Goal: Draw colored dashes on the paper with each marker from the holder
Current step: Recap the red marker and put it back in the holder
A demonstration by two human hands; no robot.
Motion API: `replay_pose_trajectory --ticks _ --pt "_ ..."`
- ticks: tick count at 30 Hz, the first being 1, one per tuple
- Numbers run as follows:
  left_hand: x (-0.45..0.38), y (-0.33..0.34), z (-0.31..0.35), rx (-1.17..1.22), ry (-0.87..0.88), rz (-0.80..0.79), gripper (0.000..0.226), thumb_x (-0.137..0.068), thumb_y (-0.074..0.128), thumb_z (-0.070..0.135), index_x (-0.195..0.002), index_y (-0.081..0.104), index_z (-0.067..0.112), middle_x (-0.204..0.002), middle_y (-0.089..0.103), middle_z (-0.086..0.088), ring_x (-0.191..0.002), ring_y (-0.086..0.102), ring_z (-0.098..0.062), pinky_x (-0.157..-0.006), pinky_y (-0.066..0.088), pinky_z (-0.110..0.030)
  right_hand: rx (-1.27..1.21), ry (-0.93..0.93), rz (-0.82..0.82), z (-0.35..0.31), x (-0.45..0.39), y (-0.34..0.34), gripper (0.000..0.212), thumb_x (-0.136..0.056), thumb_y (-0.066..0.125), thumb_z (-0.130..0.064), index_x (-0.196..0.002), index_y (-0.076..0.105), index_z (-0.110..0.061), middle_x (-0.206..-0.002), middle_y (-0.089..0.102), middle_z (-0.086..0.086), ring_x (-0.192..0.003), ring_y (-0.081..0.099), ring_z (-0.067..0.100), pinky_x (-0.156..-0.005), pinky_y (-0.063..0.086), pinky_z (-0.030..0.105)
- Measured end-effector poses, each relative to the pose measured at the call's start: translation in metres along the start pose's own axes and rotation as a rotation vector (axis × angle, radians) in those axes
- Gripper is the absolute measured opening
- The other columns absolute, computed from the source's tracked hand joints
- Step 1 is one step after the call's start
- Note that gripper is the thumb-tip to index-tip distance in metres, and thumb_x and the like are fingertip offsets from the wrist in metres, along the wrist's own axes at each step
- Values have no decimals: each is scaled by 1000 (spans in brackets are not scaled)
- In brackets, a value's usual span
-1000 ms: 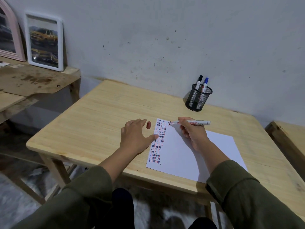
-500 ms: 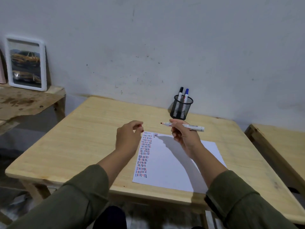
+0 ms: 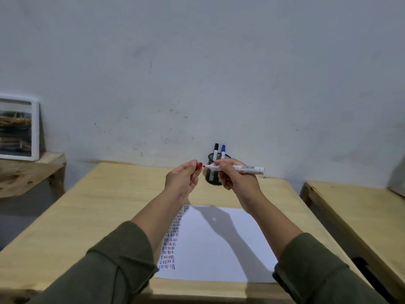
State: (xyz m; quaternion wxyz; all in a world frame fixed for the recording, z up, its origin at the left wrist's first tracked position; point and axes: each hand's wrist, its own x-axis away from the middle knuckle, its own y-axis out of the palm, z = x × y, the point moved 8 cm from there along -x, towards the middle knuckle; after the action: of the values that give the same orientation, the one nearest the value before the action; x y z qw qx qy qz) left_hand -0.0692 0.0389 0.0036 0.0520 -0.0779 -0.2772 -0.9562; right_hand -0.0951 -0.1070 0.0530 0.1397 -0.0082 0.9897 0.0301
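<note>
Your left hand pinches the red cap just short of the red marker gripped in your right hand, so red looks finished. One paper on the bench carries dashes down its left edge only (mostly blank). Two markers stand in the holder at the far edge.

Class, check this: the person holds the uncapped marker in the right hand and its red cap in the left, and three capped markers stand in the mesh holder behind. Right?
Not quite: the head view shows two capped markers in the mesh holder, a black-capped marker and a blue-capped marker, not three. The rest stands: the right hand holds the uncapped marker, the left hand its red cap.
</note>
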Motion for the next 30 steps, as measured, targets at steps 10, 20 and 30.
replay_pose_trajectory --ticks 10,20,30 --pt "6 18 -3 -39 -36 -59 6 -88 62 12 -86 67 13 -56 71 8 -51 65 4 -60 48 -14 45 -8 -5 -1 -4 -8 16 -90 53 -9 -95 68 -4 -63 52 6 -53 43 13 -48 33 21" --pt "7 26 14 -100 -89 -100 10 -84 68 24 -82 66 14 -56 68 7 -49 63 3 -51 50 -12 244 -107 -132 -30 -8 1 15 -90 57 -15 -91 72 -13 -65 59 -7 -59 47 8 -55 37 20" --pt "15 35 7 88 -53 -24 2 -86 65 17 -85 64 16 -67 70 3 -58 66 -3 -59 47 -18 -28 -65 63 -22 1 2 17 -88 56 -9 -89 72 -7 -65 60 3 -54 50 9 -52 40 19"
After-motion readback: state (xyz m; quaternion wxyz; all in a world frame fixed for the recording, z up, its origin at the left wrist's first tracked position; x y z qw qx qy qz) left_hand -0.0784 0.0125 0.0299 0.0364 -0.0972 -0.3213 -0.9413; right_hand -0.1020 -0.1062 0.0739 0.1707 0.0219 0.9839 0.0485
